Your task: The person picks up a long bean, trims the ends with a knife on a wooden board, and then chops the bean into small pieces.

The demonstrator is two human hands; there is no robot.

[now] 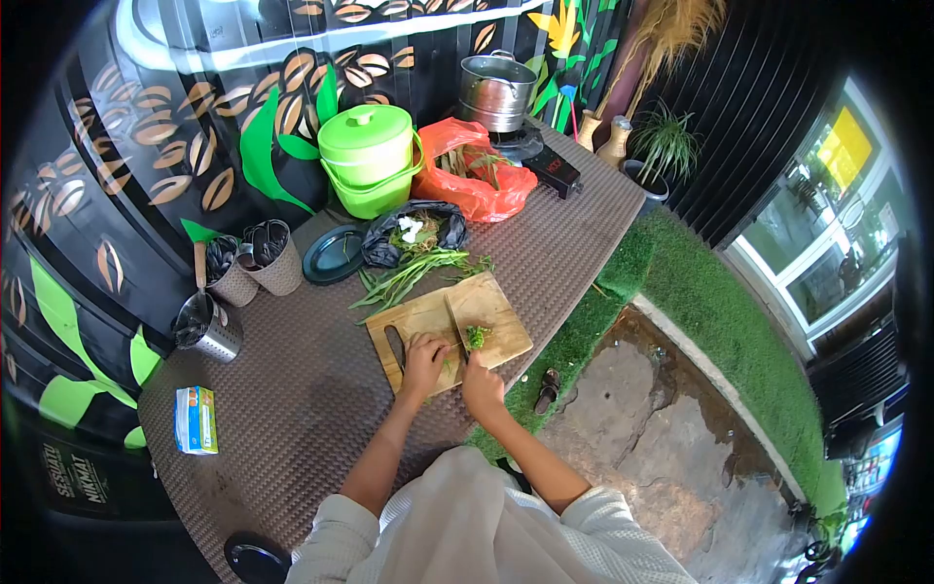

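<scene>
A wooden cutting board (pixel 504 333) lies at the near edge of the brown woven table. My right hand (pixel 481 385) is closed around the handle of a knife (pixel 455 319), whose blade points away from me across the board. Chopped green pieces (pixel 477 337) lie just right of the blade. My left hand (pixel 425 362) rests on the board left of the knife, fingers bent together; what they press on is too small to make out. Long green stalks (pixel 413 278) lie beyond the board, beside a black plastic bag (pixel 381 243) with plant scraps.
Behind stand a green lidded bucket (pixel 367 146), a red plastic bag (pixel 498 202) and a steel pot (pixel 494 97) on a portable stove (pixel 556 175). A dark plate (pixel 334 255), utensil holders (pixel 276 261) and a tissue pack (pixel 197 420) are at the left.
</scene>
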